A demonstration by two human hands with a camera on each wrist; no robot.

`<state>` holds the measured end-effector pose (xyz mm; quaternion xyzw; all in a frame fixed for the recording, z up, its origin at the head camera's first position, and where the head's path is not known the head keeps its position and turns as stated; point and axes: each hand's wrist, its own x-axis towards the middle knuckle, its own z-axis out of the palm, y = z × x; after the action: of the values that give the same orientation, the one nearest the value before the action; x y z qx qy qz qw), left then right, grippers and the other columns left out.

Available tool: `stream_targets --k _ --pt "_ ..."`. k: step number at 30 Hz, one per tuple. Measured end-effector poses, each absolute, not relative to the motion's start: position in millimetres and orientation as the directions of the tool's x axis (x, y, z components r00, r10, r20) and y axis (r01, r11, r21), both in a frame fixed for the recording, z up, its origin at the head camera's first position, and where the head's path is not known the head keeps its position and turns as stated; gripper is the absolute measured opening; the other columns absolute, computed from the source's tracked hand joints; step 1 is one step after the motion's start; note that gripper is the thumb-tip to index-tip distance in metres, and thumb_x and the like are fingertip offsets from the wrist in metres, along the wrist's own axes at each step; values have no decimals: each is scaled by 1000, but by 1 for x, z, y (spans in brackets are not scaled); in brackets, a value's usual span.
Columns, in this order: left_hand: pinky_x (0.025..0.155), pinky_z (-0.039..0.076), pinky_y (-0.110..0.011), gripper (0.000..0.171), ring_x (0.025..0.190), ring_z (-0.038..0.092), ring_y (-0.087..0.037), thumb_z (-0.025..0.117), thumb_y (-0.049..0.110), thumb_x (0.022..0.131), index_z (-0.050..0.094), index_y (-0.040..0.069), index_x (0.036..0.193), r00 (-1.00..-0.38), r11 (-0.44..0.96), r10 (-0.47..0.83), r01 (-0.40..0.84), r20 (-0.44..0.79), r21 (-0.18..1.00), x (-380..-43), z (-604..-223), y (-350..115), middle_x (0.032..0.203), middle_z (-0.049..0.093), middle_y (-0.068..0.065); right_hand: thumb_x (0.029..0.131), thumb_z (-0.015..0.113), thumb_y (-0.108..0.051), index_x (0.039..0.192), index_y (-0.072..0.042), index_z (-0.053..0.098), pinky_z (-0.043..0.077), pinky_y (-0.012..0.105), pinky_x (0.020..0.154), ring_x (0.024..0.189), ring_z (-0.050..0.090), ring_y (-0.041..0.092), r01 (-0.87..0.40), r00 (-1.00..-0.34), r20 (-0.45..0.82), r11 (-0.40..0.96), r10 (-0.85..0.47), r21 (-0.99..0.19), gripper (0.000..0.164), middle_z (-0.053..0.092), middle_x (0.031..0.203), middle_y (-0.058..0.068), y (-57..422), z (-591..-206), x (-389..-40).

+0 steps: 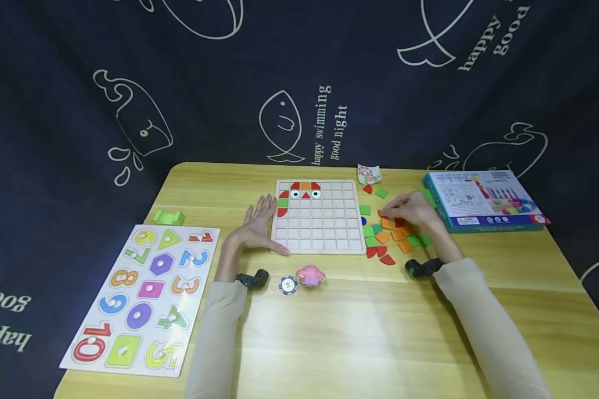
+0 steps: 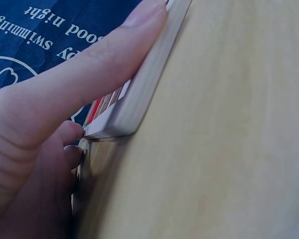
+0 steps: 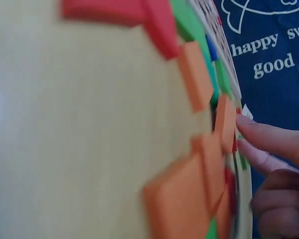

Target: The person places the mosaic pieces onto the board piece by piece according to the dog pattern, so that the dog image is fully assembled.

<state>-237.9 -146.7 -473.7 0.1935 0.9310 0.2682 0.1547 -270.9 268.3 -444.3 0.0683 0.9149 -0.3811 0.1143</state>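
Observation:
A white grid board (image 1: 324,228) lies at the middle of the table, with red, orange and green tiles and two eye tiles (image 1: 295,194) in its upper left squares. My left hand (image 1: 253,228) spreads its fingers along the board's left side, thumb at the near corner. Close up in the left wrist view, the thumb (image 2: 84,74) lies against the board's edge (image 2: 144,94). To the right, my right hand (image 1: 413,210) pinches a small red tile (image 1: 381,213) between thumb and forefinger, above loose tiles. Its other fingers are curled in the right wrist view.
Loose orange (image 1: 396,235), green and red tiles lie right of the board. A blue box (image 1: 484,200) stands behind them. Nearer me are a pink toy (image 1: 310,275) and a poker chip (image 1: 288,285). A number puzzle (image 1: 145,299) and green block (image 1: 169,218) lie left.

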Motion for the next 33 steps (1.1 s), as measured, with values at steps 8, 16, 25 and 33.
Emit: stream_targets --k 8,16,25,33 --pt "121 -13 -54 147 150 -20 -28 83 66 54 -9 12 155 -874 787 448 289 -185 545 -238 -475 -146 162 -18 -11 75 82 -28 105 -6 75 32 23 49 53 40 12 166 -982 -64 649 178 -742 37 66 66 8 234 -447 -299" --pt "121 -14 -52 147 150 -20 -27 82 69 52 -7 14 155 -877 788 446 290 -178 543 -238 -474 -146 162 -18 -9 71 85 -29 93 -8 77 36 25 43 72 58 22 249 -950 -47 662 308 -707 31 74 104 13 214 -453 -316" --pt "121 -13 -53 148 150 -19 -28 83 68 52 -8 12 155 -881 793 438 285 -179 539 -238 -473 -150 162 -18 -11 83 76 -22 98 -2 74 34 23 47 55 46 16 64 -998 -46 740 44 -669 25 59 63 6 207 -442 -311" --pt "121 -13 -53 148 150 -20 -27 81 71 51 -9 16 155 -879 790 440 281 -184 545 -239 -476 -148 162 -19 -8 82 77 -19 104 -6 74 21 26 44 44 21 12 -92 -969 -79 639 -235 -764 26 31 46 -6 157 -441 -318"
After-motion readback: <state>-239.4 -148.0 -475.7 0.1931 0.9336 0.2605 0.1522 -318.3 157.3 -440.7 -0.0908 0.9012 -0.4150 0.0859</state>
